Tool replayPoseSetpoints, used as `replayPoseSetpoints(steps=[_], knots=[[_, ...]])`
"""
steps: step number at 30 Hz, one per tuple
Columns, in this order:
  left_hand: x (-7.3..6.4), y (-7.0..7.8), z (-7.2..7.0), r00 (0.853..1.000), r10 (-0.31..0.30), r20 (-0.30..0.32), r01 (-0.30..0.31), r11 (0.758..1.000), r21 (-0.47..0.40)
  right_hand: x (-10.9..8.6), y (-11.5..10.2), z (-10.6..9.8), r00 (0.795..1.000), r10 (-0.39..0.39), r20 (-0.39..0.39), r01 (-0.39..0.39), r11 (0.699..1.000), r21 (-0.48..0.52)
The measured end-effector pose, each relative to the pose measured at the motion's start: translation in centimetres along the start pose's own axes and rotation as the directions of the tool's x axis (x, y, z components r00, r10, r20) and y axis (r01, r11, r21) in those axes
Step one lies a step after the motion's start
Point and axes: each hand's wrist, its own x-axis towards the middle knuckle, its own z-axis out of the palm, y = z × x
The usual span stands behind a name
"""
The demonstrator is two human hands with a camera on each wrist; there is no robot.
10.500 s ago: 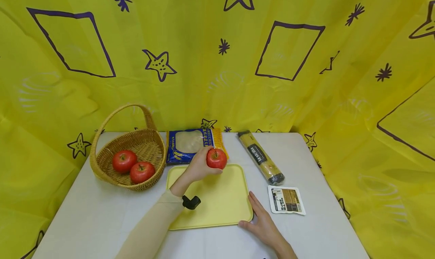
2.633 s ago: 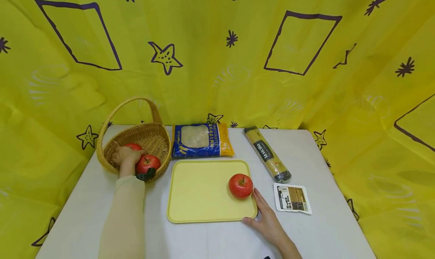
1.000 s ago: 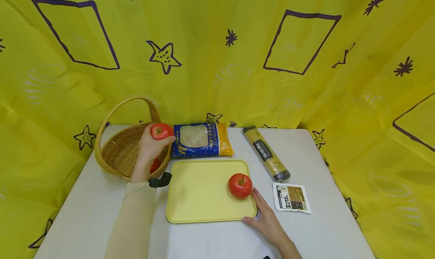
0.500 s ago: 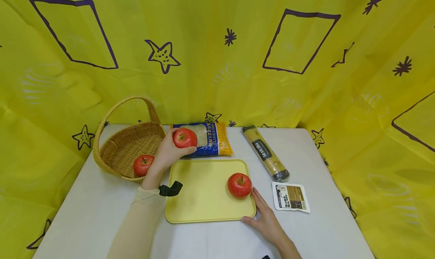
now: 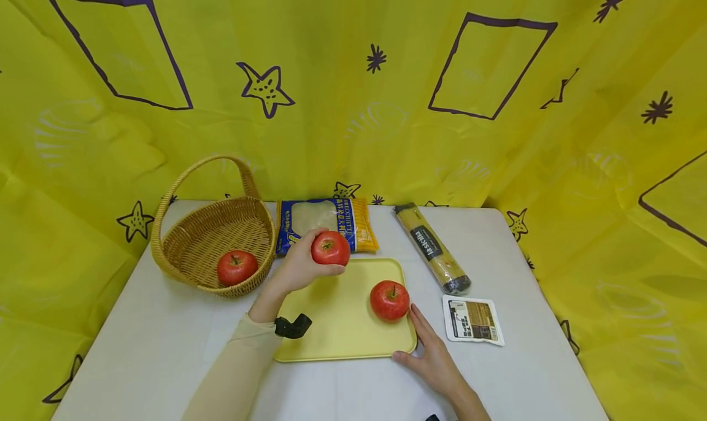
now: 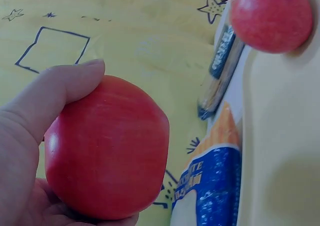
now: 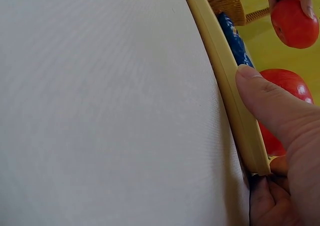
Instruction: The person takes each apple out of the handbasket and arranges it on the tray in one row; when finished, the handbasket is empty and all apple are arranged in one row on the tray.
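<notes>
My left hand (image 5: 301,266) grips a red apple (image 5: 331,248) above the back of the yellow tray (image 5: 342,341). In the left wrist view the thumb curls over this apple (image 6: 107,151), with fingertips beneath it. A second apple (image 5: 390,301) sits on the tray's right side. At the tray's front right corner, my right hand (image 5: 436,359) holds the edge; the right wrist view shows the thumb against the rim (image 7: 230,91) and fingers tucked under the corner. One more apple (image 5: 237,267) lies in the wicker basket (image 5: 193,243) at the left.
Behind the tray lies a blue and yellow pasta bag (image 5: 359,224). A long spaghetti pack (image 5: 431,247) lies at the back right, with a flat white packet (image 5: 473,320) in front of it. A yellow patterned curtain (image 5: 320,145) encloses the table's back and sides.
My left hand has taken an apple from the basket and carried it right, over the tray. Earlier, another apple came to rest on the tray. The right hand stays at the corner.
</notes>
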Motion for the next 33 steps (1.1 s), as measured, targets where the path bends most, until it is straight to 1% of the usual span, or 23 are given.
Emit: replayPoseSetpoints(steps=[6, 13, 19, 25, 29, 33], knots=[[-0.6, -0.4, 1.4, 0.998, 0.019, 0.063, -0.018, 1.000, -0.011, 0.0, -0.2, -0.1, 1.000, 0.014, 0.010, -0.014, 1.000, 0.002], [-1.1, -1.0, 3.0, 0.991, 0.030, 0.133, -0.029, 1.000, -0.006, 0.0, -0.2, -0.2, 0.999, 0.037, 0.018, -0.037, 0.999, 0.002], [-1.7, -1.5, 4.2, 0.984, 0.047, 0.171, -0.047, 0.999, -0.004, 0.0, -0.2, 0.0, 1.000, 0.025, 0.009, -0.025, 1.000, -0.008], [-2.2, -2.6, 5.2, 0.977, 0.063, 0.202, -0.066, 0.998, 0.006, 0.1, -0.2, 0.1, 1.000, 0.011, -0.010, -0.011, 1.000, -0.028], [-2.6, -3.0, 5.8, 0.974, 0.056, 0.220, -0.060, 0.998, 0.013, 0.1, -0.2, 0.1, 1.000, 0.008, -0.013, -0.008, 1.000, -0.024], [-2.9, -3.1, 6.2, 0.972, 0.043, 0.232, -0.043, 0.999, -0.004, 0.1, -0.2, 0.0, 1.000, 0.017, -0.005, -0.017, 1.000, -0.015]])
